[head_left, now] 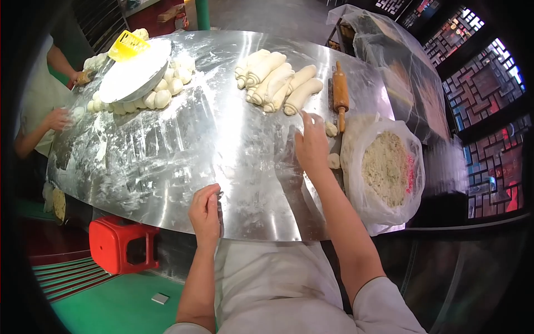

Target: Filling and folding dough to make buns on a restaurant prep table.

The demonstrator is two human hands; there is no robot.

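On the floured metal table (258, 179) lies a pile of several rolled dough pieces (271, 79). My right hand (313, 142) reaches towards the nearest roll (301, 98), its fingers apart just below that roll's end; whether the fingertips touch it I cannot tell. Near the table's front edge is my left hand (205, 213), fingers curled over and thumb side partly turned away, so its palm is hidden. A wooden rolling pin (340, 89) lies to the right of the rolls. Small dough lumps (331, 129) sit between my right hand and the filled plastic bag.
An open plastic bag of crumbly mixture (386, 167) stands at the table's right. At the back left, dough balls (162, 98) surround a large bowl of flour (133, 79) with a yellow scoop (127, 45). A co-worker (37, 100) works at the left edge. A red stool (121, 244) stands below.
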